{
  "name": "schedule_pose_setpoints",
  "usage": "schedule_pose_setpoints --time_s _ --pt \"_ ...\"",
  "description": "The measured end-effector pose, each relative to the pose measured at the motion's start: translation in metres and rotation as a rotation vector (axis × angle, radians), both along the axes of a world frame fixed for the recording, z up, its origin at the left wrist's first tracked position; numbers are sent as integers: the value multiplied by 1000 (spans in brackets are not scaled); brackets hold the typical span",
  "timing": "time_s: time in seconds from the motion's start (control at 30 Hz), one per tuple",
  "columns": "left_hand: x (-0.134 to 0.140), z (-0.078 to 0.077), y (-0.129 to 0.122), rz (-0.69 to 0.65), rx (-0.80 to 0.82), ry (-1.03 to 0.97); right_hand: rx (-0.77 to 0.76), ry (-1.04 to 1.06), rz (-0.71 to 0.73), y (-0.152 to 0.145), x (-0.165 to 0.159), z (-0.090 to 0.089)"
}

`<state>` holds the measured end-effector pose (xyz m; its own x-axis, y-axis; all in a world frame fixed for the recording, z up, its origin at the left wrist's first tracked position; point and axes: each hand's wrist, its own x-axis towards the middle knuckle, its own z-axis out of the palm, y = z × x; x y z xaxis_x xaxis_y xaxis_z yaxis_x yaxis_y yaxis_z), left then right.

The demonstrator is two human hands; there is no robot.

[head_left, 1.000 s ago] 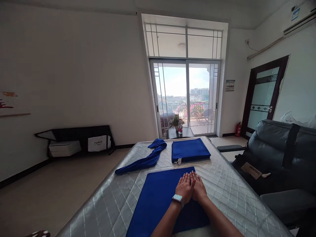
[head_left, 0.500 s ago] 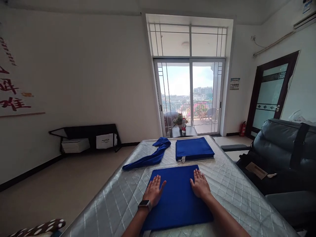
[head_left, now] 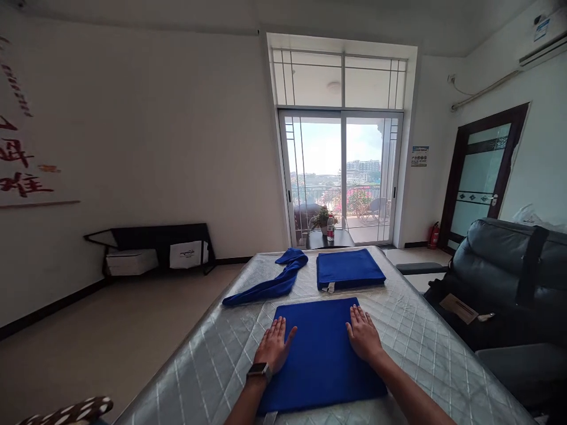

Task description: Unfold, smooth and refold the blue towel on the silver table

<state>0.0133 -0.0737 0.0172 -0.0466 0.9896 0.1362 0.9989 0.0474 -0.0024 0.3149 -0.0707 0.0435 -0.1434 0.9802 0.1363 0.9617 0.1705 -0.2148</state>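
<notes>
A folded blue cloth [head_left: 319, 354] lies flat in front of me on the quilted mattress [head_left: 212, 354], with a small white tag at its near left edge. My left hand [head_left: 272, 345] rests flat on the cloth's left side, thumb spread from the fingers. On the right side of the same cloth lies my right hand [head_left: 364, 333], palm down and fingers stretched. Beyond it sits a stack of folded blue cloth [head_left: 351, 268] with a white label at its front. To the left of that stack, a loose blue cloth [head_left: 270, 285] lies crumpled in a long strip.
Along the mattress's right side stands a black leather armchair [head_left: 491, 260] with a brown card on it. A small table [head_left: 316, 239] bearing a plant and a bottle is beyond the far edge. At left, a black rack [head_left: 155, 236] holds white boxes.
The view has tilted up very slightly. My right hand has shifted a little toward the cloth's right edge, while my left hand stays nearly in place.
</notes>
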Motion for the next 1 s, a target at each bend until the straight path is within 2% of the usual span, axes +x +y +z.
schedule_pose_setpoints --time_s 0.23,0.37,0.47,0.53,0.63,0.73,0.8,0.9,1.0 --pt "4 7 -2 -2 -103 -23 -142 15 -8 -34 6 -8" --pt "4 8 -3 39 -60 -10 -129 47 -10 -40 7 -6" --pt "14 15 -7 89 25 4 -119 64 -15 -40 7 -5" --pt "34 22 -13 27 74 -34 -116 71 -19 -39 6 -5" --pt "86 28 -24 -180 64 -155 -106 78 -16 -40 7 -5" --pt "147 25 -35 -391 16 -237 -105 42 -2 -41 8 -5" --pt "178 20 -40 -489 12 -261 -107 -6 23 -41 9 -5" --pt "194 13 -42 -493 -9 -270 -107 -32 39 -41 10 -7" --pt "175 11 -40 -410 -44 -260 -109 10 17 -39 10 -8"
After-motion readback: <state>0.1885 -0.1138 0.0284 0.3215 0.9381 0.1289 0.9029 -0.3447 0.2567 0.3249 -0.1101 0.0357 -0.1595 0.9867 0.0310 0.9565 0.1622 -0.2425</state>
